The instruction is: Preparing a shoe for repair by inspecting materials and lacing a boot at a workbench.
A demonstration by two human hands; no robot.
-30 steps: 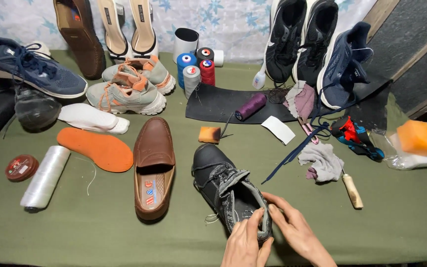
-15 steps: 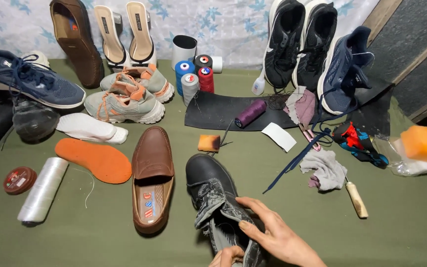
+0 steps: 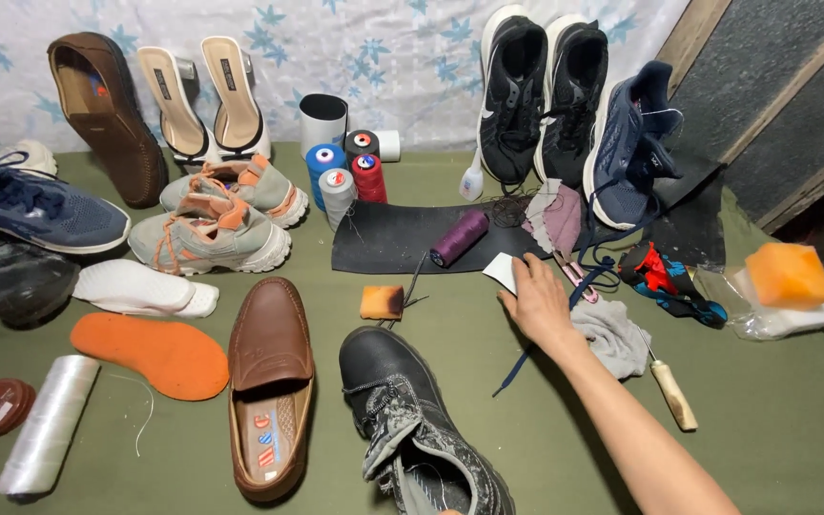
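1. Your right hand (image 3: 536, 303) reaches out over the green table (image 3: 774, 420). Its fingers lie flat and close together on a small white card (image 3: 500, 271).
2. The white card lies at the edge of a black rubber sheet (image 3: 383, 238), just beside a purple thread spool (image 3: 460, 237).
3. Your left hand is out of sight, so you cannot tell how it is.
4. A black boot (image 3: 402, 410) lies near you on the table, with its laces loose. A brown loafer (image 3: 271, 381) lies just beside it on the left.
5. An orange insole (image 3: 150, 355) and a white insole (image 3: 140, 289) lie further left. A roll of clear thread (image 3: 48, 426) is near the corner.
6. A grey rag (image 3: 612, 339) and a tool with a wooden handle (image 3: 671, 393) lie beside your arm.
7. Shoes lean on the back wall, which has a white cloth with blue stars (image 3: 402, 57).
8. An orange sponge (image 3: 789, 274) sits far right, by a dark wall (image 3: 784, 86).
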